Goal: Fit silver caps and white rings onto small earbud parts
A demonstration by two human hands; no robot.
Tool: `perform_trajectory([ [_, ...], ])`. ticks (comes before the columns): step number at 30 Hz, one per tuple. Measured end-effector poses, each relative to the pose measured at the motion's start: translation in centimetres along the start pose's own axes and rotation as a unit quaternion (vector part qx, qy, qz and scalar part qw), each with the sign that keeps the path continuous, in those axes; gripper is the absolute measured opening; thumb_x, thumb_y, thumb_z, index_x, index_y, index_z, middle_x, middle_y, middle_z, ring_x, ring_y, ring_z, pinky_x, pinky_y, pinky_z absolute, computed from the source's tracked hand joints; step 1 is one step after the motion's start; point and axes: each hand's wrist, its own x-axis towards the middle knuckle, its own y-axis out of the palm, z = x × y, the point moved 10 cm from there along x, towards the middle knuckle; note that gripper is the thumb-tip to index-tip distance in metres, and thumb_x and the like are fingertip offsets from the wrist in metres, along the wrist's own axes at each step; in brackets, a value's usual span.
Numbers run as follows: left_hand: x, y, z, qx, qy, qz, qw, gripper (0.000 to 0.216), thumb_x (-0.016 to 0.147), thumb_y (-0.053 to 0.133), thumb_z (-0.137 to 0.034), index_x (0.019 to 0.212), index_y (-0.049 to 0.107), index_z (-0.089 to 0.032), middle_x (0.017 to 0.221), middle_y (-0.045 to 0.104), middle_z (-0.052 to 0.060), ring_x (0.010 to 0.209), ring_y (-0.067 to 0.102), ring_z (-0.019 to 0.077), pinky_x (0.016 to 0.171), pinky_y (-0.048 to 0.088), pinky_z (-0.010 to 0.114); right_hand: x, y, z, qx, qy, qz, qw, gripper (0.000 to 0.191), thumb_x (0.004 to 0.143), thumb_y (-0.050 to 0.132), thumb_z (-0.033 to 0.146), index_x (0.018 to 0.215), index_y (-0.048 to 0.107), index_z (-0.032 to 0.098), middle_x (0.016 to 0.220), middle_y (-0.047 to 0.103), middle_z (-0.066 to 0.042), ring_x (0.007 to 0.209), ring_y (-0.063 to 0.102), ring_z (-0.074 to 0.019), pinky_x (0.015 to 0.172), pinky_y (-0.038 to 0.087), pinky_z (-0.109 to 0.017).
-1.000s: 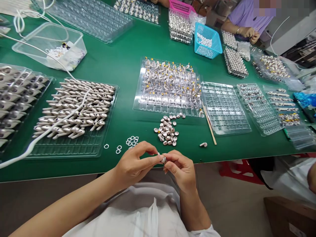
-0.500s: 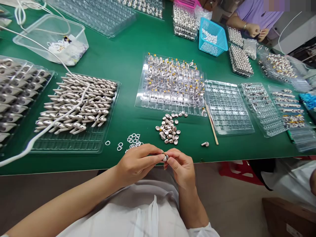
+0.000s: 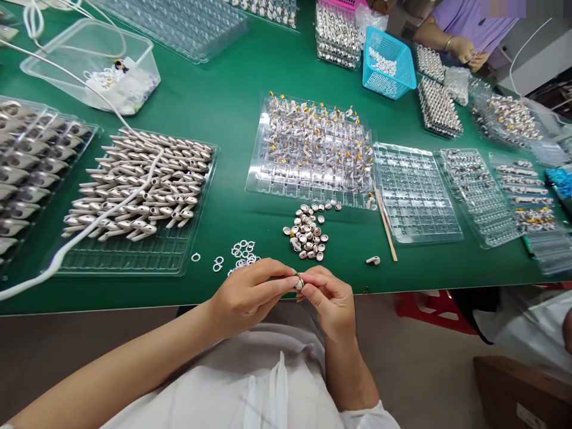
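Note:
Both my hands meet at the table's front edge around one small white, rounded earbud part [image 3: 299, 284]. My left hand [image 3: 250, 295] pinches it from the left with thumb and fingertips. From the other side my right hand [image 3: 328, 301] grips it, and the fingers cover much of it. Just beyond lies a pile of small round earbud caps [image 3: 308, 232]. White rings [image 3: 243, 251] are scattered near my left hand, some hidden behind it. A single earbud shell with a stem [image 3: 373, 260] lies to the right of my right hand.
A clear tray of earbud parts with yellow tabs [image 3: 313, 149] stands ahead, a wooden stick [image 3: 386, 229] beside it. Left are a tray of stemmed shells [image 3: 138, 185], crossed by a white cable [image 3: 111, 211], and a plastic tub [image 3: 147, 65]. A blue basket [image 3: 393, 83] and a co-worker [image 3: 467, 36] are farther off.
The small part has turned slightly between my fingertips, with more of its white face showing and less of its dark side. Both hands stay in nearly the same place.

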Motion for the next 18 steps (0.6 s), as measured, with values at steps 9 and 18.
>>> perform_trajectory([
  [9, -0.01, 0.01, 0.03, -0.008, -0.004, 0.009, 1.000, 0.021, 0.092, 0.054, -0.008, 0.106, 0.068, -0.015, 0.093, 0.071, 0.012, 0.083, 0.068, 0.0163, 0.068, 0.058, 0.026, -0.03, 0.12, 0.53, -0.033, 0.002, 0.006, 0.999, 0.017, 0.083, 0.072, 0.024, 0.099, 0.078, 0.027, 0.089, 0.067, -0.004, 0.070, 0.065, -0.0132, 0.061, 0.058, -0.027],
  [18, 0.21, -0.06, -0.18, -0.015, -0.001, 0.009, 1.000, 0.020, 0.094, 0.052, -0.010, 0.106, 0.067, -0.016, 0.093, 0.072, 0.011, 0.083, 0.069, 0.0157, 0.070, 0.059, 0.025, -0.15, -0.05, 0.70, -0.056, -0.025, 0.008, 0.998, 0.019, 0.083, 0.073, 0.022, 0.100, 0.078, 0.029, 0.087, 0.073, -0.005, 0.077, 0.067, -0.0169, 0.064, 0.058, -0.030],
])
